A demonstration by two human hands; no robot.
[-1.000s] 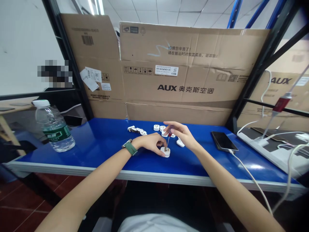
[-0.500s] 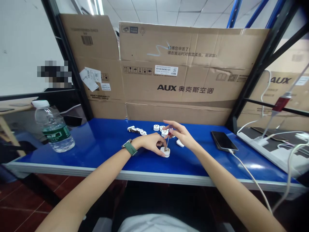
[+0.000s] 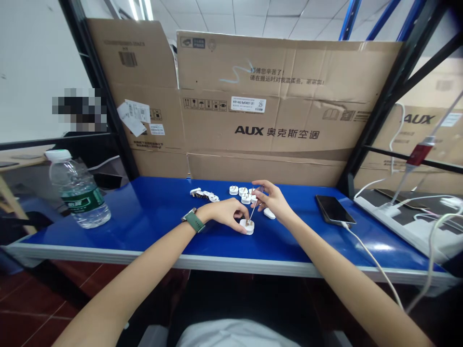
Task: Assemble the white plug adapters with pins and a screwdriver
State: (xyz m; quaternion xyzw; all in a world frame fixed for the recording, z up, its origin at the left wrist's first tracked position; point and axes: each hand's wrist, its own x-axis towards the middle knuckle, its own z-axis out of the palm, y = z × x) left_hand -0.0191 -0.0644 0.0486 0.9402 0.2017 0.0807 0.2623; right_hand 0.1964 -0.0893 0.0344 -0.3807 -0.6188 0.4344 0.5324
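Note:
On the blue tabletop, my left hand [image 3: 228, 213] pinches a small white plug [image 3: 248, 228] from its left side, thumb low and fingers curled behind. A green-strapped watch [image 3: 194, 220] is on that wrist. My right hand [image 3: 271, 197] grips a thin screwdriver [image 3: 254, 209] by its handle, which the fingers partly cover. The shaft leans toward the right at the top, and its tip is down at the plug's upper face. Whether the tip sits in a screw is too small to tell. Just behind are several white plugs [image 3: 234, 190], and a white plug cover [image 3: 269, 213] lies by my right wrist.
More small white plug parts [image 3: 204, 194] lie in a row at the back left. A water bottle [image 3: 79, 190] stands far left; a phone [image 3: 334, 210] with a cable lies right, beside a power strip [image 3: 398, 226]. Cardboard [image 3: 267, 111] walls the back. Behind it, left, sits a person [image 3: 79, 140].
The screwdriver's handle has swung a little to the right with my right hand, so the shaft tilts more. My left hand still holds the plug in the same place.

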